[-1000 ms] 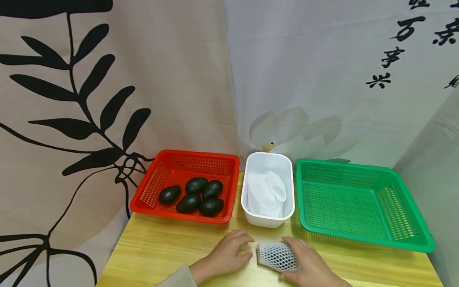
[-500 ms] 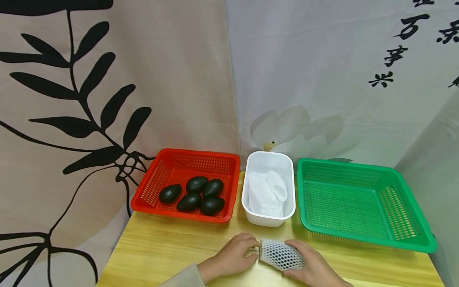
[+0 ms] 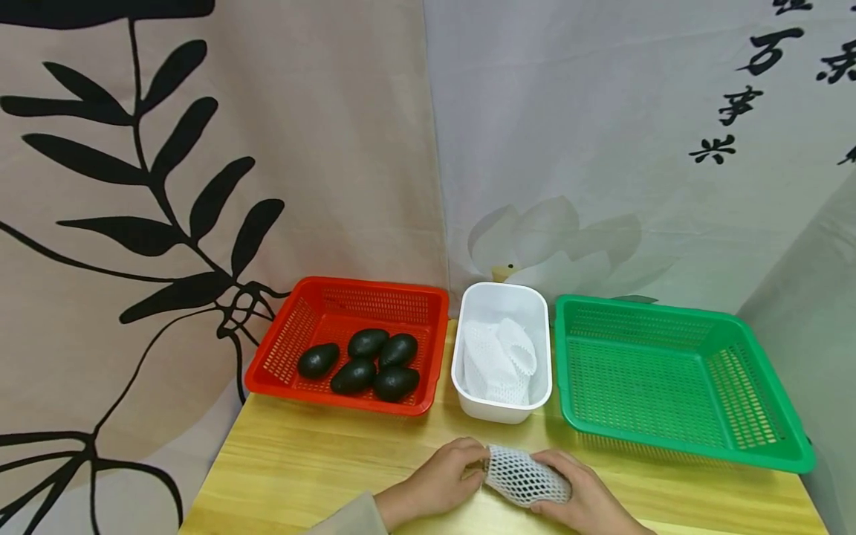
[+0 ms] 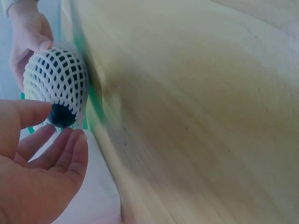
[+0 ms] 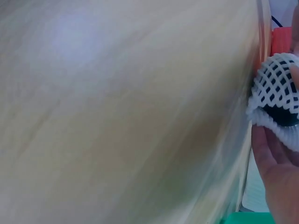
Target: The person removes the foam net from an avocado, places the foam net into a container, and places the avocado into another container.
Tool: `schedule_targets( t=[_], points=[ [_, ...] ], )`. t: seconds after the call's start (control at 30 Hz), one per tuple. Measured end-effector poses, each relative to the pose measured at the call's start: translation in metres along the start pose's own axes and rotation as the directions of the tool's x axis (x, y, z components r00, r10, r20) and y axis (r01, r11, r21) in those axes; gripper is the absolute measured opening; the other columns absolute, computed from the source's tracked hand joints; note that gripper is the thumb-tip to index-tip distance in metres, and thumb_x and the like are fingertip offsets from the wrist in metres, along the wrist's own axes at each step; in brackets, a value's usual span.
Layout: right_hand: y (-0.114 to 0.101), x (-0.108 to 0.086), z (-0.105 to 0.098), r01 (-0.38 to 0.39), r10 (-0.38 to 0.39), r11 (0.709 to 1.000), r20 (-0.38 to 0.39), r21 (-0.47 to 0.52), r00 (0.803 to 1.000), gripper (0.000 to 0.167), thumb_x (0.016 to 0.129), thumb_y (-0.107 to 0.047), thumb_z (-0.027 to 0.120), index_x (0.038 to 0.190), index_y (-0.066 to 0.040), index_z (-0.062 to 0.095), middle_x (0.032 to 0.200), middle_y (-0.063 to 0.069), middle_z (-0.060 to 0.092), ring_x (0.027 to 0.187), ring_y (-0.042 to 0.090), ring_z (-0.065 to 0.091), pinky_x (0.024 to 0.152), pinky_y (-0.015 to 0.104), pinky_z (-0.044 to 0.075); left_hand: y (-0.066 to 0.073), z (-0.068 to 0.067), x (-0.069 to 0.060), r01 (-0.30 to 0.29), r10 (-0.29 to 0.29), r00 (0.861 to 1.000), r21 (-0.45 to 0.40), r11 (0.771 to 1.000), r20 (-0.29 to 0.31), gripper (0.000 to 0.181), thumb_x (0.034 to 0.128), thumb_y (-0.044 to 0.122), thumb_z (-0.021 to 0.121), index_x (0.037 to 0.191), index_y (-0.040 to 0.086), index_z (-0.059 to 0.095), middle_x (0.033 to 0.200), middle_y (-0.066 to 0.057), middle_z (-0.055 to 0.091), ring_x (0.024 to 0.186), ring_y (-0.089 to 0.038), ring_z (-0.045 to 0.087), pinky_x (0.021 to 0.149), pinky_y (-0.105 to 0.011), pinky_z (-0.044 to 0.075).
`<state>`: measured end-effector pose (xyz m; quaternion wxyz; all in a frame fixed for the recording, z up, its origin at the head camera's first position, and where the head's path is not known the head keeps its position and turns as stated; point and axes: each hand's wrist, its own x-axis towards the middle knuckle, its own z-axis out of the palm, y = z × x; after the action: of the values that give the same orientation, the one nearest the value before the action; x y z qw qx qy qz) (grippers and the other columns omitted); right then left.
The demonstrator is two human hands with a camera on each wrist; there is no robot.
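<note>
A dark avocado [image 4: 63,115] sits inside a white foam net sleeve [image 3: 524,477] near the table's front. My right hand [image 3: 582,496] grips the sleeve from the right, fingers over the top and thumb on the near side. At the sleeve's left end my left hand [image 3: 446,475] brings thumb and fingertips round the avocado's bare tip, which shows dark in the left wrist view. In the right wrist view the sleeve's other end gapes, with the dark fruit visible inside, above the right hand's fingers [image 5: 264,151].
A red basket [image 3: 348,405] with several bare avocados [image 3: 353,377] stands at the back left. Beside it is a white bin [image 3: 501,412] holding white foam nets [image 3: 495,357]. A green basket [image 3: 669,371] stands on the right. A printed curtain hangs behind the table.
The sleeved avocado and my right hand have shifted slightly right. My left hand has moved right, from apart from the sleeve to its left end.
</note>
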<state>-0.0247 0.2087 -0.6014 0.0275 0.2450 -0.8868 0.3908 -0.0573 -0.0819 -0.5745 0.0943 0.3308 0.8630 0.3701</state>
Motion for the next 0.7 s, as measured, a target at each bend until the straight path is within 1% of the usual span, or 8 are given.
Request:
schedule_targets(
  t=[0.1, 0.23, 0.37, 0.43, 0.57, 0.7],
  points=[
    [0.002, 0.001, 0.001, 0.021, -0.021, 1.0, -0.014, 0.019, 1.0, 0.06, 0.077, -0.037, 0.094, 0.128, -0.022, 0.067, 0.122, -0.008, 0.068, 0.104, 0.007, 0.064, 0.086, 0.032, 0.056, -0.001, 0.0, 0.0, 0.003, -0.003, 1.0, -0.02, 1.0, -0.004, 0.033, 0.0961, 0.012, 0.074, 0.129, 0.009, 0.073, 0.119, 0.005, 0.068, 0.112, -0.006, 0.062, 0.099, -0.025, 0.052],
    [0.003, 0.002, 0.002, 0.042, -0.041, 0.998, -0.027, 0.053, 0.999, 0.056, 0.076, -0.028, 0.095, 0.126, -0.021, 0.069, 0.12, -0.007, 0.069, 0.104, 0.007, 0.064, 0.088, 0.029, 0.056, -0.001, 0.0, 0.0, 0.013, -0.014, 1.0, -0.039, 0.999, -0.004, 0.038, 0.0937, 0.016, 0.078, 0.13, 0.01, 0.072, 0.122, 0.006, 0.067, 0.113, -0.006, 0.062, 0.099, -0.026, 0.052],
    [0.002, 0.003, 0.002, 0.077, -0.074, 0.992, -0.034, 0.099, 0.997, 0.053, 0.076, -0.019, 0.094, 0.123, -0.019, 0.07, 0.118, -0.003, 0.07, 0.104, 0.009, 0.065, 0.09, 0.026, 0.054, -0.003, 0.001, 0.002, 0.005, -0.005, 1.0, -0.053, 0.999, -0.002, 0.038, 0.0916, 0.019, 0.081, 0.128, 0.014, 0.072, 0.124, 0.006, 0.065, 0.114, -0.007, 0.062, 0.101, -0.026, 0.051],
    [0.001, 0.004, 0.002, 0.093, -0.089, 0.988, -0.037, 0.122, 0.995, 0.051, 0.077, -0.016, 0.093, 0.123, -0.019, 0.071, 0.117, 0.0, 0.071, 0.104, 0.011, 0.065, 0.09, 0.024, 0.053, -0.004, 0.002, 0.003, 0.002, -0.001, 1.0, -0.061, 0.998, 0.012, 0.036, 0.0903, 0.019, 0.083, 0.125, 0.017, 0.072, 0.123, 0.006, 0.064, 0.114, -0.006, 0.061, 0.101, -0.026, 0.05],
    [0.001, 0.006, 0.003, 0.106, -0.099, 0.981, -0.045, 0.165, 0.994, 0.05, 0.077, -0.012, 0.093, 0.122, -0.018, 0.072, 0.116, 0.003, 0.072, 0.104, 0.013, 0.067, 0.092, 0.021, 0.052, -0.006, 0.004, 0.008, 0.025, -0.021, 0.998, -0.074, 0.997, 0.06, 0.036, 0.0851, 0.017, 0.085, 0.118, 0.018, 0.071, 0.122, 0.009, 0.061, 0.111, -0.002, 0.057, 0.1, -0.024, 0.049],
    [0.003, 0.007, 0.004, 0.112, -0.103, 0.972, -0.051, 0.205, 0.993, 0.049, 0.077, -0.006, 0.091, 0.121, -0.015, 0.072, 0.115, 0.005, 0.073, 0.104, 0.016, 0.068, 0.092, 0.021, 0.053, -0.007, 0.006, 0.011, 0.047, -0.04, 0.993, -0.065, 0.997, 0.107, 0.042, 0.0807, 0.017, 0.087, 0.118, 0.016, 0.069, 0.12, 0.012, 0.058, 0.11, 0.0, 0.054, 0.099, -0.023, 0.048]
  ],
)
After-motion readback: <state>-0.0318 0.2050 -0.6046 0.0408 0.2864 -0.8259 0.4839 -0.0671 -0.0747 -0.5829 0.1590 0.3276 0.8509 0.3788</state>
